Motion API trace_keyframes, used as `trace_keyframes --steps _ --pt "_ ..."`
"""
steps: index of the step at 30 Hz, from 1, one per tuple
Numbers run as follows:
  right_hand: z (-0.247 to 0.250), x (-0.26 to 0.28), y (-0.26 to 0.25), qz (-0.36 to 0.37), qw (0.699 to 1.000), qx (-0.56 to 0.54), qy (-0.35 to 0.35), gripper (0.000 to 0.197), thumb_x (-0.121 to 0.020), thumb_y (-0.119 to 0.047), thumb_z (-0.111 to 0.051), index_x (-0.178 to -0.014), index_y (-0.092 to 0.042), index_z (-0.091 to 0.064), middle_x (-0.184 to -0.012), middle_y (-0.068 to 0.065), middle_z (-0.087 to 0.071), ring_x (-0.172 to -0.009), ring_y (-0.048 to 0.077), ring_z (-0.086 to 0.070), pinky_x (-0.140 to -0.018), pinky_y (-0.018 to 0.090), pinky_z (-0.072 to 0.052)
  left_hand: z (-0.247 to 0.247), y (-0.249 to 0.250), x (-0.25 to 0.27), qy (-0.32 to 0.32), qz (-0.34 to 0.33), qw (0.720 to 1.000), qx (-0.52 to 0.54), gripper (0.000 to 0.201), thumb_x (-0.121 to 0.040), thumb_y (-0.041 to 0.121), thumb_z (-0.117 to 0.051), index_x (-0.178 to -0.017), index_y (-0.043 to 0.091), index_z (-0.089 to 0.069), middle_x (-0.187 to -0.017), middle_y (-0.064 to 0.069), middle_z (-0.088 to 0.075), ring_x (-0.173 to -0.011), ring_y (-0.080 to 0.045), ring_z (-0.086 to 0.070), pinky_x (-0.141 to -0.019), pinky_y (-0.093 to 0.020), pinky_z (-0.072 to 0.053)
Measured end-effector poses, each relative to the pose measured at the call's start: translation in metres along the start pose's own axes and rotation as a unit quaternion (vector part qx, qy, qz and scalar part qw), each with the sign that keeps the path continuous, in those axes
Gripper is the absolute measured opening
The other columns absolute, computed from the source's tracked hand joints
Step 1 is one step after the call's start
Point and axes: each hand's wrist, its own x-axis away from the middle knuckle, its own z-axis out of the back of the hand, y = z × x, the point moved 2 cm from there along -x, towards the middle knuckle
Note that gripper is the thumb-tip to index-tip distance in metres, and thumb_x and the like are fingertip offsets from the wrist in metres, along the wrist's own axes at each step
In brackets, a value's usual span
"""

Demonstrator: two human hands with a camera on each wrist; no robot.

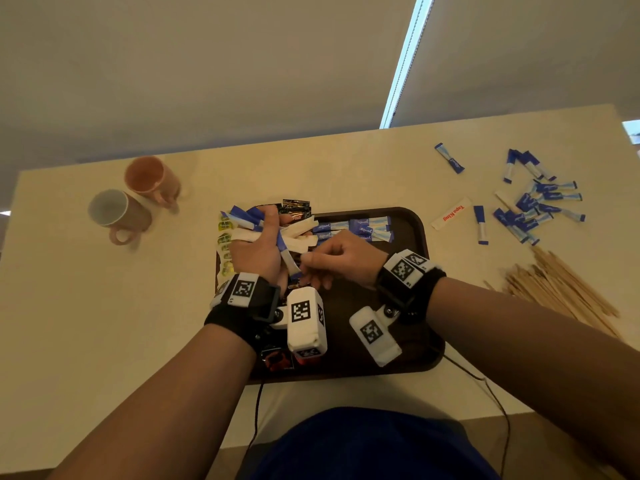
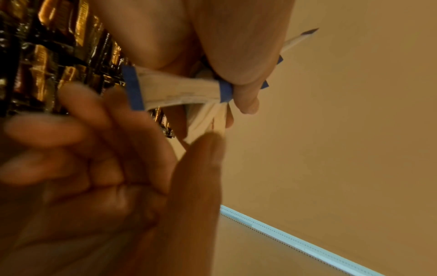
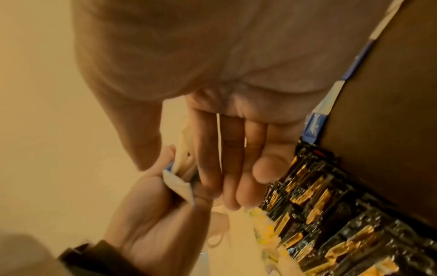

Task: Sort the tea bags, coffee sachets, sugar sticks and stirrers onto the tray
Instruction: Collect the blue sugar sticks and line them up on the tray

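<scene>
Head view: left hand [image 1: 258, 252] clenched round a bundle of sugar sticks [image 1: 250, 221] above the left part of the dark tray [image 1: 415, 233]; right hand [image 1: 341, 259] pinching the lower end of one blue-and-white stick [image 1: 289, 259] from that bundle. Already on the tray: yellow tea bags [image 1: 224, 237] along its left edge, dark coffee sachets [image 1: 294, 207] at top, a row of blue sticks at upper middle. Still off the tray at right of frame: loose sugar sticks [image 1: 540, 202], wooden stirrers [image 1: 561, 292], a white Tapa King sachet [image 1: 452, 213]. Two mugs [image 1: 138, 199] at upper left.

Left wrist view: blurred; fingers [image 2: 243, 74] curled over white sticks, foil sachets at upper left.

Right wrist view: fingertips closed on a stick's end [image 3: 178, 184]. Judged roughly half sorted; stirrers untouched.
</scene>
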Motion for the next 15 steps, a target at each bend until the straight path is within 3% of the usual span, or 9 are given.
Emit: trace_keyframes --steps 2,4,6,12,15 --pt "-0.005 0.0 -0.002 -0.004 1.0 0.003 0.009 0.021 -0.092 -0.024 -0.065 -0.088 -0.006 -0.074 -0.086 0.012 -0.074 -0.068 0.013 -0.066 -0.06 0.019 -0.051 -0.003 0.001 0.002 -0.002 0.003 1.0 0.005 0.038 -0.096 0.04 -0.061 -0.094 0.005 -0.074 -0.087 -0.013 -0.075 -0.057 -0.01 -0.07 -0.062 -0.03 -0.06" --pt "-0.005 -0.001 0.002 -0.015 0.999 0.009 0.046 0.021 -0.086 -0.025 -0.073 -0.086 -0.004 -0.075 -0.081 0.012 -0.074 -0.066 0.016 -0.065 -0.063 0.023 -0.051 -0.006 0.001 0.004 -0.012 -0.007 0.999 -0.03 0.039 -0.098 0.038 -0.057 -0.1 0.003 -0.074 -0.093 -0.012 -0.073 -0.052 0.001 -0.065 -0.051 -0.014 -0.051" --pt "-0.004 0.0 0.005 -0.026 0.997 -0.007 0.076 0.019 -0.084 -0.021 -0.076 -0.085 -0.002 -0.075 -0.078 0.014 -0.074 -0.063 0.019 -0.062 -0.063 0.026 -0.051 -0.01 0.002 0.007 -0.013 -0.032 0.998 -0.046 0.042 -0.099 0.038 -0.056 -0.102 0.0 -0.074 -0.093 -0.013 -0.073 -0.049 0.004 -0.063 -0.046 -0.009 -0.045" --pt "0.005 0.022 0.004 -0.014 0.996 0.03 0.078 0.008 -0.086 -0.015 -0.072 -0.089 -0.007 -0.075 -0.08 0.009 -0.074 -0.067 0.014 -0.068 -0.059 0.021 -0.054 -0.011 0.001 0.014 -0.003 0.015 1.0 0.006 0.037 -0.098 0.039 -0.059 -0.089 0.006 -0.072 -0.069 -0.005 -0.068 -0.043 -0.003 -0.061 -0.045 -0.019 -0.046" --pt "0.011 0.039 0.007 -0.009 0.995 0.05 0.09 0.005 -0.086 -0.011 -0.073 -0.09 -0.009 -0.075 -0.079 0.008 -0.075 -0.067 0.015 -0.07 -0.059 0.021 -0.055 -0.008 -0.002 0.012 0.008 0.045 0.996 0.081 0.033 -0.097 0.032 -0.062 -0.095 0.0 -0.067 -0.076 -0.006 -0.07 -0.048 -0.007 -0.065 -0.045 -0.023 -0.05"
